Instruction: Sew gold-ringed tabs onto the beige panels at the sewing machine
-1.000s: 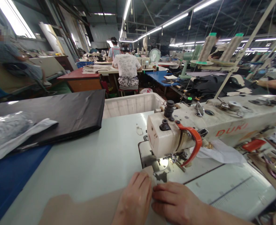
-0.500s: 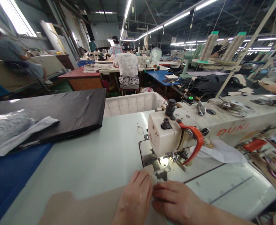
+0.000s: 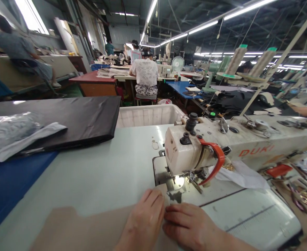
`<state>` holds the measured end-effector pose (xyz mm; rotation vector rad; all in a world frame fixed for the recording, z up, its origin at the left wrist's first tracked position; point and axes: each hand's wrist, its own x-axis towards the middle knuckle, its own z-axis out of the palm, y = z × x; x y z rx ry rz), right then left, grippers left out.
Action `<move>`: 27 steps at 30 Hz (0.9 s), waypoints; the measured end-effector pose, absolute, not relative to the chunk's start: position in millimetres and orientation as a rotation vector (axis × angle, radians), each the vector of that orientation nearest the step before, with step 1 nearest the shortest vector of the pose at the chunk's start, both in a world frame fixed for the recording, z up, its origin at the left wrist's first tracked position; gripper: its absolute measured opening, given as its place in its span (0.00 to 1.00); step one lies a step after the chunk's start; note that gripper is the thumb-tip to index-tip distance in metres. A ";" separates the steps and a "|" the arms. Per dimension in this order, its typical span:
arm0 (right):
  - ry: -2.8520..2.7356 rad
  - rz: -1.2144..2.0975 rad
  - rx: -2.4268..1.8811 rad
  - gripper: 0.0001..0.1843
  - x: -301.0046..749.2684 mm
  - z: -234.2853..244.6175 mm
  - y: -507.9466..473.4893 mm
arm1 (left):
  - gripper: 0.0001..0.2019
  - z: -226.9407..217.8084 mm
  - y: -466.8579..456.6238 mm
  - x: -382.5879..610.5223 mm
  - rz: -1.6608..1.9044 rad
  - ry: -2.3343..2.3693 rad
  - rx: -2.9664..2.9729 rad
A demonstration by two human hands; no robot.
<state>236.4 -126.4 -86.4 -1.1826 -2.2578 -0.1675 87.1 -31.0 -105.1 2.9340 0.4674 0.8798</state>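
A tan fabric piece [image 3: 85,226] lies flat on the pale sewing table [image 3: 111,174], its far corner under the presser foot of the white sewing machine [image 3: 192,150]. My left hand [image 3: 143,223] rests flat on the fabric with fingers stretched toward the needle. My right hand [image 3: 192,226] lies beside it, fingers pressed down on the fabric edge just in front of the lit needle plate [image 3: 178,183]. The two hands touch at the fingertips.
A folded black sheet [image 3: 72,118] and a plastic-wrapped bundle [image 3: 9,134] lie at the left on a blue cloth [image 3: 9,181]. A white bin [image 3: 148,115] stands behind the table. Thread cones [image 3: 234,59] rise at the right. Other people sit at tables farther back.
Both hands have shifted slightly left and toward me with the fabric. The view has tilted a little.
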 end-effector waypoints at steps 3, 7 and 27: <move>-2.266 -0.165 -1.179 0.08 237.1 -85.4 -126.7 | 0.12 -107.3 -30.8 87.2 0.884 0.486 2.904; -2.323 -0.104 -1.231 0.08 237.3 -83.1 -129.5 | 0.10 -106.8 -31.7 86.7 0.815 0.489 2.918; -2.294 -0.084 -1.219 0.10 237.0 -77.5 -131.9 | 0.12 -96.5 -34.9 88.1 0.765 0.527 2.924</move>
